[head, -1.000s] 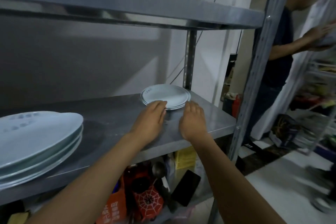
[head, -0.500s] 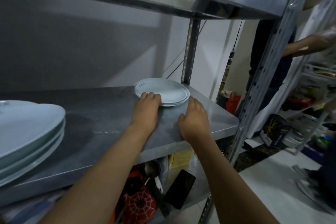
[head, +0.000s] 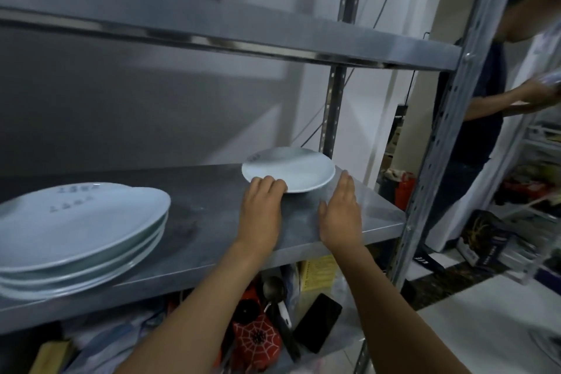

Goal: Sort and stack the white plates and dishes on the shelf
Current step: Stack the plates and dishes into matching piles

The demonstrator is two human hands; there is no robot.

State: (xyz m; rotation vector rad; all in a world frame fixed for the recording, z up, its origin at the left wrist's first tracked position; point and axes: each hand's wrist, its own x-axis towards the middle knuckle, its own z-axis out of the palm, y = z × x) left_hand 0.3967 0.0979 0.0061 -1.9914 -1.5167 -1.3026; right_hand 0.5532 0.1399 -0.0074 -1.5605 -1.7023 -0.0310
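The left hand [head: 262,206] lies knuckles-up with its fingers curled over the near-left rim of the small plates [head: 288,168]; that grip is on the rim only, and whether the thumb is under the edge cannot be told. The right hand [head: 340,212] is flat and open, fingers straight, its fingertips just beside the plates' right edge, holding nothing.

The small plates are round, so no long axis shows; they sit level, face up, at the back right of the steel shelf [head: 212,222], close to the rear post [head: 332,112]. White, glossy, with a small dark mark near the far-left rim; how many are stacked cannot be told.

Bare shelf lies between them and the large plates [head: 79,228], a stack of white oval dishes at the left with their long axis running left to right, overhanging toward the front edge. The shelf above [head: 230,30] leaves ample headroom. To the right, the shelf ends at its corner upright [head: 440,143].
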